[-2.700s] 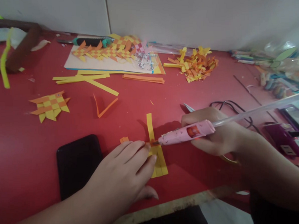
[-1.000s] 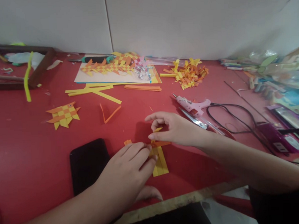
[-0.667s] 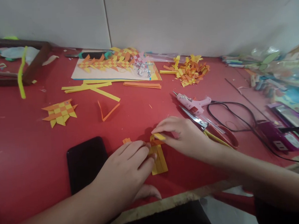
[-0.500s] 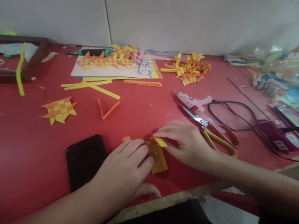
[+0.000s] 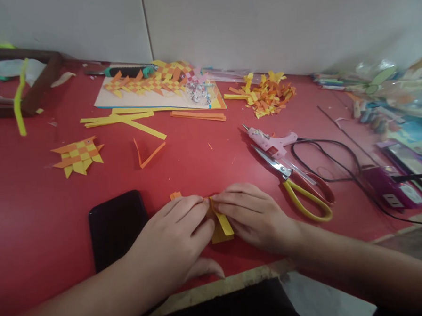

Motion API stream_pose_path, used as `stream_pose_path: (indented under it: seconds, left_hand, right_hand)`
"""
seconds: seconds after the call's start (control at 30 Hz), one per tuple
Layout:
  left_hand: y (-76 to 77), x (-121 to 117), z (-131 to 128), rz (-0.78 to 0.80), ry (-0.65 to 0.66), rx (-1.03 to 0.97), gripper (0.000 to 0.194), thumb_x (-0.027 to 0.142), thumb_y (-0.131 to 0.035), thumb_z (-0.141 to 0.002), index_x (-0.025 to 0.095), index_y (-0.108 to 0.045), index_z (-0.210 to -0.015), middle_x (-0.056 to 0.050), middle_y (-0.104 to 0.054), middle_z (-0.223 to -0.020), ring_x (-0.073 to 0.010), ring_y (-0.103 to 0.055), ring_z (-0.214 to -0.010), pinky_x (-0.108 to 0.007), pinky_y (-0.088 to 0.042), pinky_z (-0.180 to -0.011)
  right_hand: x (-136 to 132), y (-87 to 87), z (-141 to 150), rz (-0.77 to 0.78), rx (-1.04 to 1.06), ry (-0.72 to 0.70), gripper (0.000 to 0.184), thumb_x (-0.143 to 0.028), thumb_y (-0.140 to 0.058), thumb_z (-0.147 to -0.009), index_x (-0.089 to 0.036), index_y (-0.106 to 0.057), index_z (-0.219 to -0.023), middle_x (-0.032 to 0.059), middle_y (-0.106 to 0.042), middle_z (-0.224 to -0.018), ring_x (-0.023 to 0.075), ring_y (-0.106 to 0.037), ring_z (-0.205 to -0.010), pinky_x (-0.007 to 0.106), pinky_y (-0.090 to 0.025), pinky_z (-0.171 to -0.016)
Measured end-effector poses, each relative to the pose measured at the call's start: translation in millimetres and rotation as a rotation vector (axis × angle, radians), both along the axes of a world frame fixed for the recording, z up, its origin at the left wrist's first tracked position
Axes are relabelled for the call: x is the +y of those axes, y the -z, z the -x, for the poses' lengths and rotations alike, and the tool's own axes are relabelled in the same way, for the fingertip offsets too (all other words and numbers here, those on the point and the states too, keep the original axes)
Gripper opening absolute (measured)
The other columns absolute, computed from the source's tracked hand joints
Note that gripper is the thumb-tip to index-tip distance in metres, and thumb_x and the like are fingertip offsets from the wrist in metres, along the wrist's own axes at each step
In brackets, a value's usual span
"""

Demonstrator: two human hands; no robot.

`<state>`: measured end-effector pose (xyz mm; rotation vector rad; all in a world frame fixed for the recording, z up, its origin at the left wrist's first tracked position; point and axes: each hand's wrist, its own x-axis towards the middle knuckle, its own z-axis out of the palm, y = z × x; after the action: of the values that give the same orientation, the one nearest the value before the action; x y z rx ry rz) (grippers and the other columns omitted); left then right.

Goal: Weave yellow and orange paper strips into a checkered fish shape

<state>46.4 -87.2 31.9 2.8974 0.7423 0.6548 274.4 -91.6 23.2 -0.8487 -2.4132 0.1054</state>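
Observation:
Near the table's front edge, both hands work on a woven piece of yellow and orange paper strips [image 5: 222, 224]. My left hand [image 5: 181, 235] presses over its left part, fingers together, hiding much of it; a bit of orange strip [image 5: 175, 195] sticks out beyond the knuckles. My right hand [image 5: 251, 217] has its fingertips closed on the top of a yellow strip that lies folded down toward me. Left of the hands rests a black phone [image 5: 118, 226]. Scissors [image 5: 290, 182] with yellow and red handles lie right of my right hand.
A finished paper fish [image 5: 79, 157] lies at left, near a bent orange strip [image 5: 150, 155]. Behind are yellow strips [image 5: 124, 120], orange strips [image 5: 199, 115] and a heap of paper cuttings [image 5: 269, 94]. A pink glue gun [image 5: 272, 141] trails its black cord [image 5: 352, 157] rightward.
The yellow strip's free end has swung from pointing right to lying down toward me. My right fingers have come in closer to my left hand. The view has shifted slightly.

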Motion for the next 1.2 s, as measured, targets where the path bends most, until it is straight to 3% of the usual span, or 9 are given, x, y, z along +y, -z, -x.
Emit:
stream_pose_path:
  seconds: [0.3,0.57,0.9,1.2]
  left_hand:
    - [1.9,-1,-1,0.01,-0.012,0.01,0.079,0.078,-0.069,-0.065,0.008,-0.069,-0.102,-0.017,-0.071,-0.108,-0.0345,-0.067,-0.102,-0.046,-0.057,-0.09]
    - [1.4,-3,-1,0.098,-0.051,-0.085,0.076,0.076,-0.04,-0.089,0.005,-0.064,-0.104,-0.019,-0.072,-0.107,-0.033,-0.069,-0.102,-0.048,-0.057,-0.09]
    - [0.8,-1,2,0.047,-0.028,-0.078,0.068,0.072,-0.046,-0.089,0.008,-0.066,-0.101,-0.018,-0.073,-0.109,-0.0336,-0.069,-0.102,-0.048,-0.057,-0.089]
    - [-0.6,-2,2,0.025,-0.005,-0.053,0.067,0.068,-0.051,-0.09,0.005,-0.066,-0.105,-0.02,-0.073,-0.109,-0.0327,-0.068,-0.104,-0.048,-0.055,-0.094]
  right_hand:
    - [2,0.6,0,0.018,-0.004,0.003,0.023,-0.011,-0.055,-0.089,-0.016,-0.069,-0.106,0.0074,-0.077,-0.108,0.0202,-0.068,-0.095,0.039,-0.059,-0.089]
    - [2,-1.6,0,0.052,-0.017,0.017,0.023,-0.014,-0.056,-0.086,-0.015,-0.07,-0.105,0.0068,-0.077,-0.109,0.0218,-0.067,-0.096,0.041,-0.056,-0.09]
    - [-2,-10.2,-4,0.117,-0.014,-0.035,0.039,-0.011,-0.053,-0.071,-0.011,-0.07,-0.106,0.0108,-0.074,-0.115,0.0264,-0.062,-0.098,0.048,-0.053,-0.089]
    - [-3,-2.2,-5,-0.023,-0.094,0.012,0.025,-0.021,-0.065,-0.082,-0.015,-0.069,-0.106,0.0054,-0.076,-0.11,0.0251,-0.062,-0.101,0.042,-0.052,-0.085]
